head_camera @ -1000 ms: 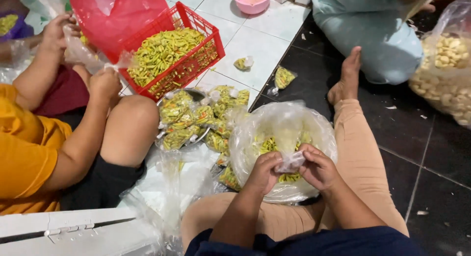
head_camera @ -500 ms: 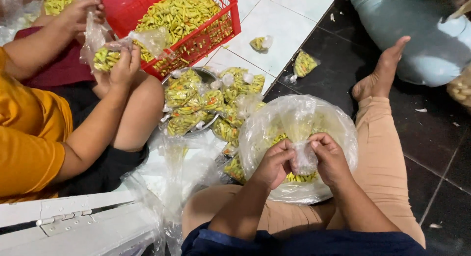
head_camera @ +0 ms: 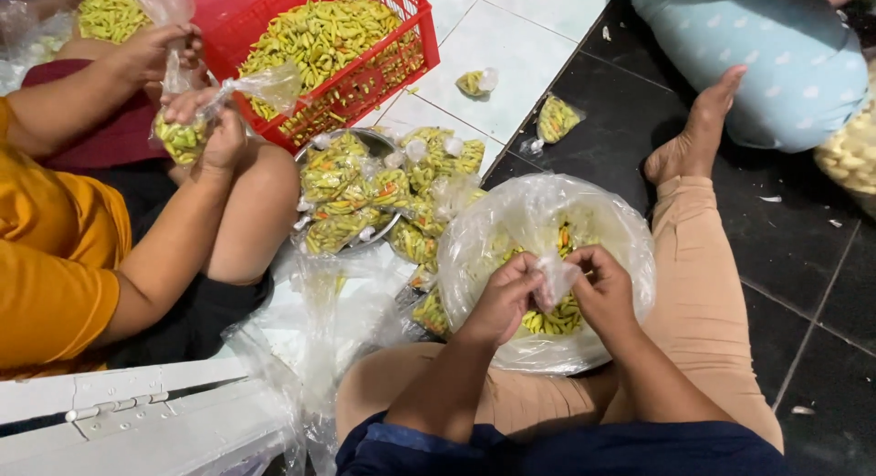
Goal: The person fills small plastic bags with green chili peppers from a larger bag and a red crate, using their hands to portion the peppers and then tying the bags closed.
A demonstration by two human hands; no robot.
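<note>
1. The left hand (head_camera: 505, 298) and right hand (head_camera: 602, 292) meet over a small bag (head_camera: 554, 298) of yellow-green chilies, held above the person's lap.
2. Both sets of fingers are clenched on the bag's twisted clear neck, which stands up between the hands; the chilies hang below it.
3. Under the hands lies a big clear sack (head_camera: 493, 225), open and spread over the lap, with more chilies inside.
4. To the left of the sack, a metal bowl (head_camera: 388, 147) on the floor holds a heap of filled packs (head_camera: 347, 198); more packs spill toward the sack.
5. Far left stands a red crate (head_camera: 401, 56) full of loose chilies.
6. At the left, a co-worker in an orange shirt (head_camera: 41, 266) holds another small bag (head_camera: 182, 138) with both hands, beside the crate.
7. Two loose packs (head_camera: 557, 118) lie on the floor beyond the sack, near a bare foot (head_camera: 698, 134).
8. A white plastic piece (head_camera: 137, 412) sits near left.
</note>
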